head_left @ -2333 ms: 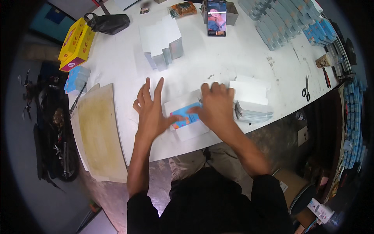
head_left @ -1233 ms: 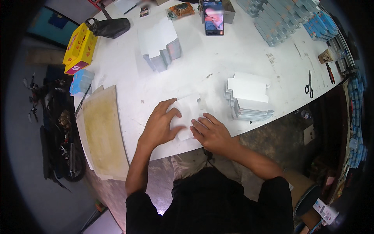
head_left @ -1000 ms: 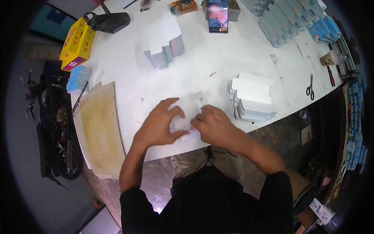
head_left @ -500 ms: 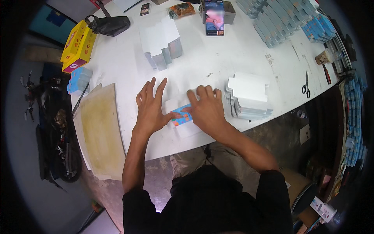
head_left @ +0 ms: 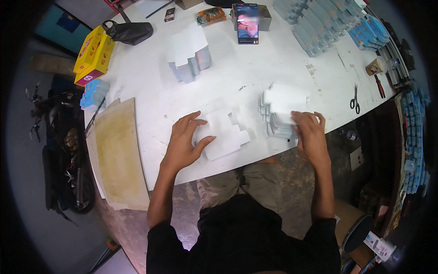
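Note:
A flat white cardboard box blank [head_left: 223, 137] with notched flaps lies near the table's front edge, its plain side up. My left hand [head_left: 183, 142] is open over its left end, thumb and fingers spread apart. On the right stands a stack of similar box blanks [head_left: 280, 121], their edges slightly uneven and the top blurred. My right hand [head_left: 313, 137] is at the stack's right end, its thumb and curled fingers closed about the edge of the top blank. Motion softens the fingertips there.
Farther back stands another stack of white blanks [head_left: 190, 55]. A phone [head_left: 247, 25] leans on a grey box. Black scissors [head_left: 355, 99] lie at right, near a cup [head_left: 375, 66]. Brown boards [head_left: 116, 153], a yellow box [head_left: 93, 55] and a black bag [head_left: 130, 33] occupy the left.
My right hand has moved right from the middle blank to the right stack. The blue printed part on the middle blank no longer shows; the blank lies flat. My left hand has lowered slightly.

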{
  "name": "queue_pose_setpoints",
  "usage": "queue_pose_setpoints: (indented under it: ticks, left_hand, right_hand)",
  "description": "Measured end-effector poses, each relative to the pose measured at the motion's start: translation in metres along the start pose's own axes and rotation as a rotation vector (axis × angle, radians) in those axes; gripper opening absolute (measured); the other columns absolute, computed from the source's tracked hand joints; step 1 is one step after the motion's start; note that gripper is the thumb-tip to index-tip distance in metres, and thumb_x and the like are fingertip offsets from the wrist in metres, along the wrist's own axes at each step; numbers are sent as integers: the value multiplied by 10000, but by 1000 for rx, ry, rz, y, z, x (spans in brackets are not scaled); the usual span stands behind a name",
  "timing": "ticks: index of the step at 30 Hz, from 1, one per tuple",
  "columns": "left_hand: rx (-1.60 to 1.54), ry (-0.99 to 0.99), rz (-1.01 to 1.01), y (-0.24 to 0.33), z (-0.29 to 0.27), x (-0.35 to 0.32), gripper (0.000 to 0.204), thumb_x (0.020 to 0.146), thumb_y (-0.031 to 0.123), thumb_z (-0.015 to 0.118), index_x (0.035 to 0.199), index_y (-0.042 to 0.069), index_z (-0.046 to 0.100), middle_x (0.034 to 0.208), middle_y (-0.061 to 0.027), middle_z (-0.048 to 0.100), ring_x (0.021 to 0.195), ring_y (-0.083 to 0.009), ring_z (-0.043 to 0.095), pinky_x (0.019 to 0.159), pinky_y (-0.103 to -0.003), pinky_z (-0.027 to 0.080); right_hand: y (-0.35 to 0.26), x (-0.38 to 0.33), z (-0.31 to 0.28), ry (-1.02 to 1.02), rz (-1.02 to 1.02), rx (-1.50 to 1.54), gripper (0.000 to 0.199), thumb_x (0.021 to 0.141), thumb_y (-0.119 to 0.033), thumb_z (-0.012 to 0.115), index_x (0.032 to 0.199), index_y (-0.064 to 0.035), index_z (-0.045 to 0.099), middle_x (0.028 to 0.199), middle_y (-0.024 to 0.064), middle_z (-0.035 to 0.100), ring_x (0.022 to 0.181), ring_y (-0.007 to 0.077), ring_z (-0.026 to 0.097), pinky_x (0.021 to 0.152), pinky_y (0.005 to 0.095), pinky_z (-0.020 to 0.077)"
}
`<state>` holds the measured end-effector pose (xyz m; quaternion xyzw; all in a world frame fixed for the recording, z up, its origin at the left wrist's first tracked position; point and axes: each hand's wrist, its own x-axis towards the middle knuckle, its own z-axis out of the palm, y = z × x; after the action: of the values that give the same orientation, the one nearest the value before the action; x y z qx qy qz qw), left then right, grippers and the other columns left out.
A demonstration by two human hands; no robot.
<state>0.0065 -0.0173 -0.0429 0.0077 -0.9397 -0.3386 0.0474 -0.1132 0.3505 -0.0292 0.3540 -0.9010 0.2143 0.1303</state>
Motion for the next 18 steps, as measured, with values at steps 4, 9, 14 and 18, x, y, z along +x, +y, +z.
queue_pose_setpoints:
  ticks: [4, 9, 14, 18]
  left_hand:
    - [183, -14, 15, -4, 8, 0, 392, 888, 225, 865, 1209, 83, 689, 1504, -209, 576, 1388, -434, 524, 1153, -499, 424]
    - [181, -128, -10, -7, 9, 9, 395, 855, 211, 886, 1172, 77, 693, 1477, -212, 582, 1382, -436, 528, 1136, -495, 449]
    - [168, -231, 15, 6, -5, 13, 500, 763, 268, 956, 1144, 75, 697, 1463, -236, 572, 1383, -450, 532, 1115, -504, 481]
    - [151, -286, 24, 26, -18, 13, 555, 716, 297, 987, 1131, 77, 691, 1466, -245, 565, 1378, -460, 537, 1109, -494, 491]
  right_hand:
    - [-18, -8, 13, -23, -57, 52, 328, 949, -85, 741, 1268, -47, 674, 1362, 139, 681, 1271, 352, 626, 1210, 624, 329]
    - [-95, 0, 76, -106, -342, 373, 324, 882, -171, 825, 1151, -23, 721, 1260, 156, 696, 1247, 346, 653, 1097, 579, 488]
    - [-92, 5, 112, -71, -440, 259, 282, 831, -156, 802, 1046, 15, 741, 1210, 177, 711, 1198, 347, 684, 1032, 523, 527]
    - [-97, 21, 100, -148, -447, 303, 238, 813, -126, 780, 994, 21, 733, 1103, 179, 710, 1101, 336, 699, 935, 487, 542]
